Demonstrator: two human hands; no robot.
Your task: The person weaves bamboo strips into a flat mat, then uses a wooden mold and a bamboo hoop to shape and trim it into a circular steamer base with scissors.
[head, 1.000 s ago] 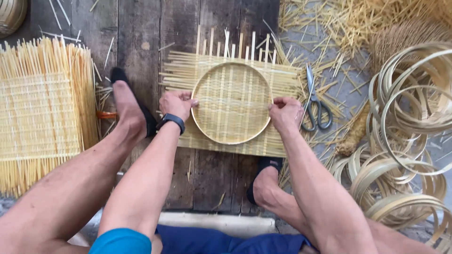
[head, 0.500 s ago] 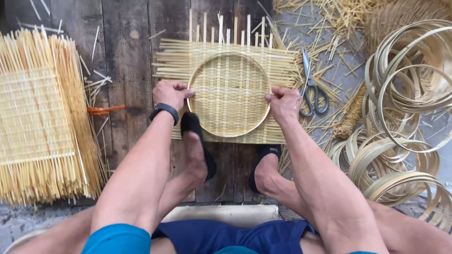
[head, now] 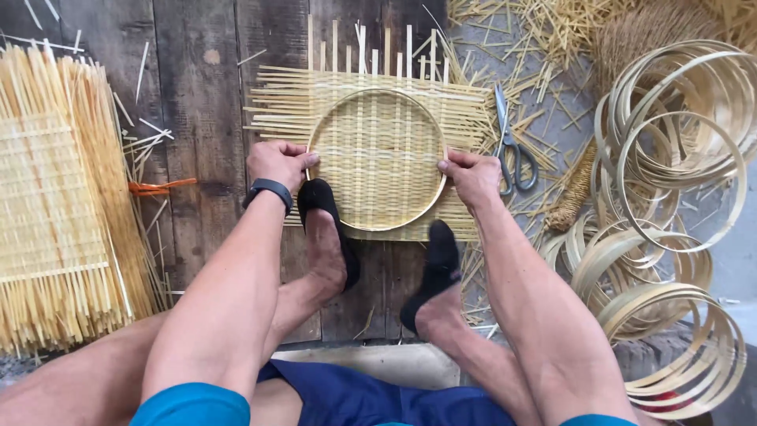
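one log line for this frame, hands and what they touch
left hand: on hoop rim, left side | right hand: on hoop rim, right side | bamboo hoop: lying on woven mat | scissors: right of mat

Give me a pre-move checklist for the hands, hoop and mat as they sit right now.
1. Left hand on the round bamboo hoop at its left edge: ok.
2. Right hand on the hoop's right edge: ok.
3. Hoop lies wholly within the flat woven bamboo mat, strips sticking out on all sides: ok.
4. Both feet in black slippers press the mat's near edge: ok.
5. Grey-handled scissors lie apart from the right hand, on the mat's right fringe: ok.
6. Whether the hoop sits flush all round: cannot tell.
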